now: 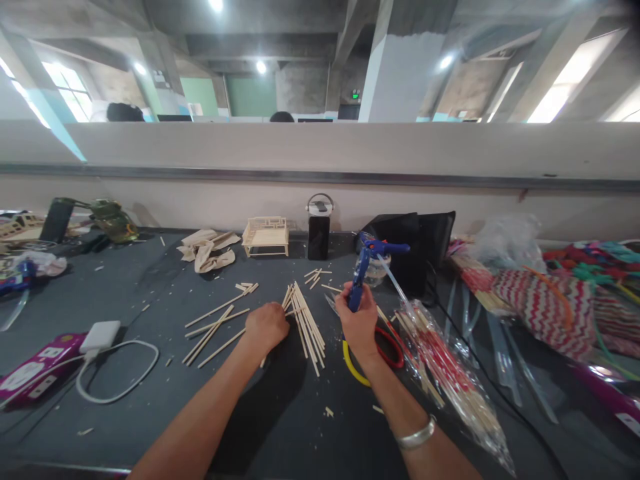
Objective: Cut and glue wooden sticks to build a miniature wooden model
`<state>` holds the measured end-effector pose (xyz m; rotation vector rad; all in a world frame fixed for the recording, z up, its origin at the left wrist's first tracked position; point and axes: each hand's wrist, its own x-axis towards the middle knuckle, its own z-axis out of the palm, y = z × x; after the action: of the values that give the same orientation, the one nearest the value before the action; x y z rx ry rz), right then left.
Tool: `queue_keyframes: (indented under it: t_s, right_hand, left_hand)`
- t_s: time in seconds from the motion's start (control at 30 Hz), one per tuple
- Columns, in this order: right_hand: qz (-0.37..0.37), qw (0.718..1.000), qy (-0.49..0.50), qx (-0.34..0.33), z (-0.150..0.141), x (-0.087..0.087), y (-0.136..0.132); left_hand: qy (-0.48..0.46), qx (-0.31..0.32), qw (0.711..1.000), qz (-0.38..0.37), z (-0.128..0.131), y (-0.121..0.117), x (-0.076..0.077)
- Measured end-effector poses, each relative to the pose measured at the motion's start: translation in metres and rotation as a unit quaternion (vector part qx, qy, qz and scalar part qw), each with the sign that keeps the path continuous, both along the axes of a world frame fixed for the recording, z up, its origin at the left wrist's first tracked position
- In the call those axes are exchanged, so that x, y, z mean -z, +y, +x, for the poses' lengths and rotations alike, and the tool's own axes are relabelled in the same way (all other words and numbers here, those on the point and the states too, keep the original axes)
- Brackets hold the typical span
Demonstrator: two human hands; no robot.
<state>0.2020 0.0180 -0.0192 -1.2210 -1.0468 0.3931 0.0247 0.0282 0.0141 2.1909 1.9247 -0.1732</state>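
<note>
My right hand is wrapped round the handle of a blue hot glue gun, held upright above the table. A long clear glue stick sticks out of its back end. My left hand is closed over a thin wooden stick, its fingertips partly hidden. Right beside it lies a fanned pile of wooden sticks. Several more loose sticks are left of that hand. Under my right wrist lie scissors with red and yellow handles.
A small wooden model bench stands at the back near a phone. Crumpled cloth lies left of it. A plastic bag of sticks and a black cable are at right, a purple power strip at left.
</note>
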Motion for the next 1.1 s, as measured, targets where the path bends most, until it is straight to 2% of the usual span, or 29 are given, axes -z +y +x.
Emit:
queue_keyframes:
  t_s: [0.3,0.33,0.4,0.43,0.5,0.57,0.67,0.73,0.8,0.87,0.97,1.1]
  right_hand:
    - [-0.007,1.0,0.014,0.001,0.001,-0.001,0.001]
    - [-0.007,1.0,0.013,0.001,0.0,-0.001,0.001]
    - [-0.007,1.0,0.017,-0.002,0.0,-0.001,0.001]
    - [-0.007,1.0,0.02,-0.004,-0.001,-0.001,0.001]
    - [-0.004,1.0,0.025,-0.006,-0.002,-0.002,0.001]
    - [-0.001,1.0,0.029,-0.009,-0.002,-0.002,0.001]
    - [-0.003,1.0,0.026,-0.011,-0.002,-0.001,0.001]
    - [-0.007,1.0,0.013,-0.009,-0.002,0.0,0.001]
    - [-0.009,1.0,0.002,-0.009,-0.002,0.001,0.001]
    - [-0.009,1.0,-0.004,-0.01,-0.002,0.001,0.001]
    - [-0.005,1.0,0.006,-0.014,-0.002,0.001,0.001]
    - [-0.001,0.999,0.027,-0.017,-0.003,0.0,0.001]
  left_hand:
    - [-0.015,-0.053,0.994,0.093,-0.013,0.002,0.004]
    - [-0.043,-0.064,0.991,0.109,-0.016,0.005,0.003]
    - [-0.176,-0.088,0.971,0.134,-0.021,0.01,0.0]
    - [-0.253,-0.097,0.952,0.139,-0.023,0.012,-0.002]
    - [-0.412,-0.1,0.895,0.136,-0.026,0.014,-0.007]
    - [-0.565,-0.077,0.814,0.113,-0.025,0.012,-0.013]
    - [-0.738,-0.029,0.671,0.067,-0.022,0.007,-0.018]
    - [-0.781,-0.017,0.622,0.061,-0.019,0.005,-0.016]
    - [-0.802,-0.014,0.593,0.068,-0.016,0.006,-0.009]
    - [-0.807,-0.011,0.587,0.069,-0.013,0.007,0.001]
    - [-0.796,-0.021,0.601,0.064,-0.009,0.009,0.012]
    - [-0.788,-0.051,0.61,0.059,-0.007,0.007,0.016]
